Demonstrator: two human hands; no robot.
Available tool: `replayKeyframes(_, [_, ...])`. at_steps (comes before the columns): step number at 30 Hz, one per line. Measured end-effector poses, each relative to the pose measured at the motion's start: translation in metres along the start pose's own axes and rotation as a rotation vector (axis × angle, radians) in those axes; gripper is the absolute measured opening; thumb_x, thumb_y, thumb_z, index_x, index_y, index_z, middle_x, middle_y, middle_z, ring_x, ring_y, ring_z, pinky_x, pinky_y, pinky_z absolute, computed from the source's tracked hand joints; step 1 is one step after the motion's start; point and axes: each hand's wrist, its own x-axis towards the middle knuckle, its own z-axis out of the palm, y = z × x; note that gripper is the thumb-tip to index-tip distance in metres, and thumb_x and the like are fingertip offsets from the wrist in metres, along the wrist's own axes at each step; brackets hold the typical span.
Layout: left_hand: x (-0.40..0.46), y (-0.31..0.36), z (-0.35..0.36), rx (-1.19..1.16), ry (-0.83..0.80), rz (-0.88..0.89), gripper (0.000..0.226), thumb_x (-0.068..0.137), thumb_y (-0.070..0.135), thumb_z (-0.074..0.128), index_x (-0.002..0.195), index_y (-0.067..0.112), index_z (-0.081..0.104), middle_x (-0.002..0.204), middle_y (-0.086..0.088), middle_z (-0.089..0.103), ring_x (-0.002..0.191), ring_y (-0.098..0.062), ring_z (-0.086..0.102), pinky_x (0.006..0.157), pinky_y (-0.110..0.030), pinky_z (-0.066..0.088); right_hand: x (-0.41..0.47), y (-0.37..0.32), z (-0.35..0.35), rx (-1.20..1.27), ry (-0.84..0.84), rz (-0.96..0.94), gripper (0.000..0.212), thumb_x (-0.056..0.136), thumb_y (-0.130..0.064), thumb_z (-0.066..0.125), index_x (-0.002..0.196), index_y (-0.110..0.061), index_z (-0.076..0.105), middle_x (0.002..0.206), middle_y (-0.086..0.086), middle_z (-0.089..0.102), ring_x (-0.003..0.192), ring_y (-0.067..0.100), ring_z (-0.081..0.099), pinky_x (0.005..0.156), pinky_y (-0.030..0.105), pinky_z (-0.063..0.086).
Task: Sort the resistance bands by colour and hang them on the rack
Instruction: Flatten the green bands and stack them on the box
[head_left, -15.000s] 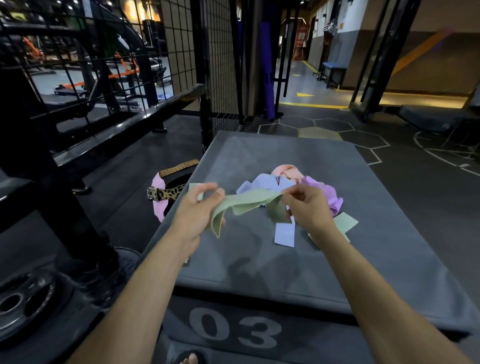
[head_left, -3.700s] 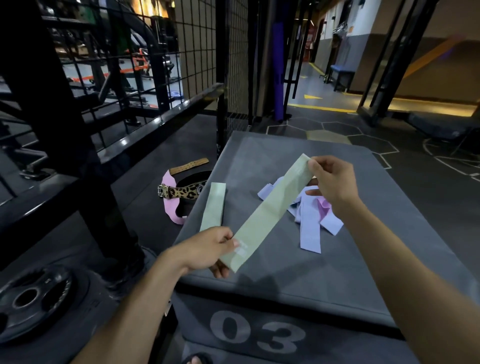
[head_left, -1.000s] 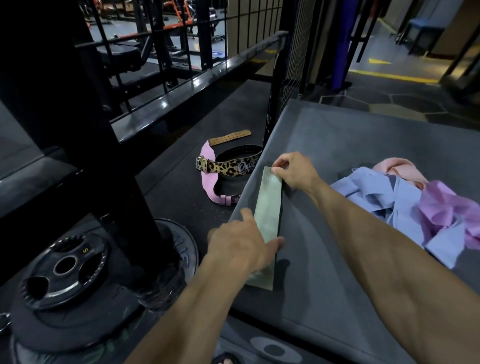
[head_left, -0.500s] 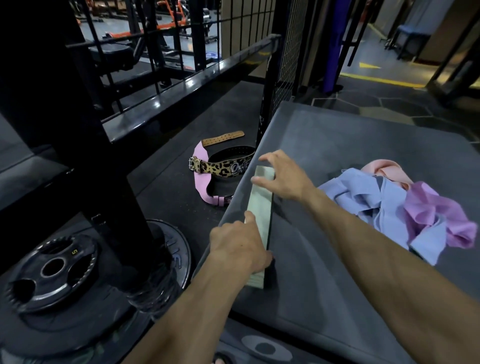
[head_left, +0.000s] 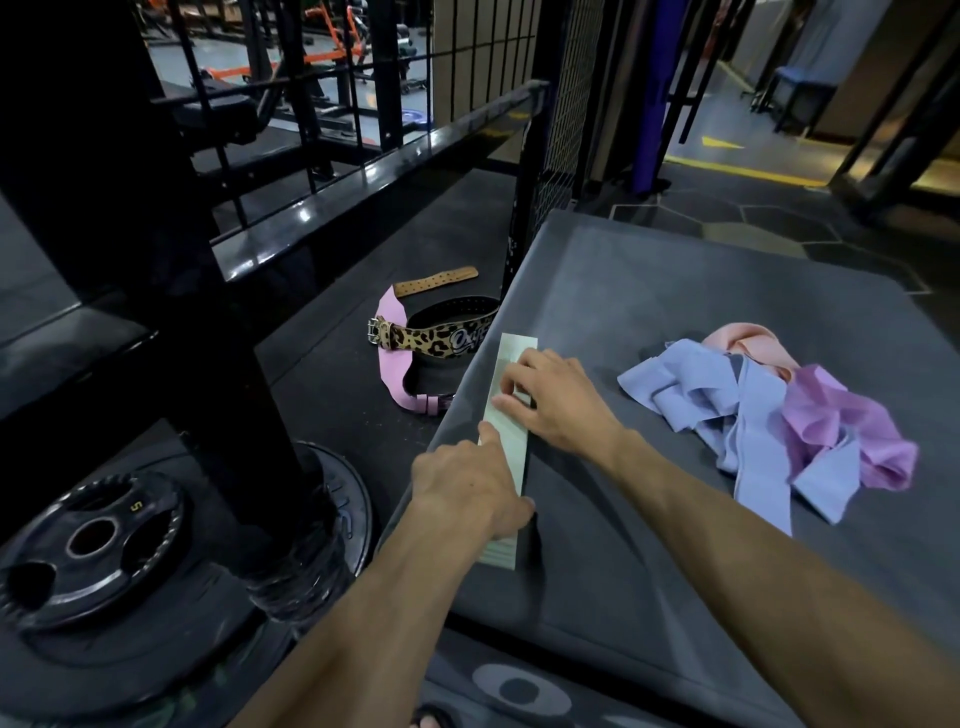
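Pale green resistance bands lie stacked flat in a strip along the left edge of the grey padded box. My left hand presses on the near half of the strip with its fingers laid over it. My right hand rests flat on the far half, fingers spread. To the right lies a tangled heap of bands: blue ones, a purple one and a pink one at the back.
A leopard-print and pink lifting belt lies on the floor left of the box. A black rack post stands on the left with weight plates at its base. Black rails and mesh panels rise behind.
My right hand has slid from the far end of the green strip toward me, to its middle. My left hand has stayed on the near half.
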Motion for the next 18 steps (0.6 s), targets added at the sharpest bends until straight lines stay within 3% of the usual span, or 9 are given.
replayKeyframes(4, [0.0, 0.0, -0.001, 0.001, 0.018, -0.001, 0.09, 0.091, 0.064, 0.057, 0.155, 0.016, 0.017, 0.143, -0.007, 0.052, 0.131, -0.031, 0.05, 0.095, -0.04, 0.041, 0.001, 0.0, 0.0, -0.028, -0.005, -0.013, 0.026, 0.099, -0.047, 0.052, 0.098, -0.024, 0.063, 0.099, -0.003, 0.056, 0.095, 0.019, 0.053, 0.082, 0.038, 0.04])
replayKeyframes(8, [-0.002, 0.002, -0.004, 0.044, 0.067, -0.009, 0.083, 0.087, 0.065, 0.061, 0.147, 0.017, 0.031, 0.137, -0.004, 0.055, 0.127, -0.028, 0.053, 0.091, -0.038, 0.041, 0.0, -0.001, 0.0, -0.027, -0.006, -0.016, 0.026, 0.098, -0.046, 0.052, 0.095, -0.023, 0.062, 0.092, -0.007, 0.048, 0.087, 0.018, 0.05, 0.075, 0.038, 0.043])
replayKeyframes(12, [-0.005, 0.002, -0.003, 0.061, 0.069, -0.002, 0.07, 0.085, 0.059, 0.066, 0.135, 0.018, 0.04, 0.129, -0.002, 0.06, 0.121, -0.027, 0.057, 0.081, -0.036, 0.036, 0.011, -0.001, -0.01, -0.038, -0.067, 0.013, 0.024, 0.094, -0.046, 0.055, 0.091, -0.025, 0.066, 0.092, -0.006, 0.052, 0.088, 0.02, 0.053, 0.073, 0.036, 0.044])
replayKeyframes(18, [-0.005, 0.0, -0.004, 0.047, 0.058, 0.01, 0.07, 0.085, 0.059, 0.066, 0.135, 0.019, 0.039, 0.129, -0.002, 0.06, 0.121, -0.028, 0.057, 0.08, -0.037, 0.035, 0.037, -0.008, -0.027, -0.087, -0.266, 0.053, 0.021, 0.088, -0.044, 0.062, 0.088, -0.024, 0.067, 0.099, -0.003, 0.054, 0.094, 0.022, 0.056, 0.08, 0.038, 0.048])
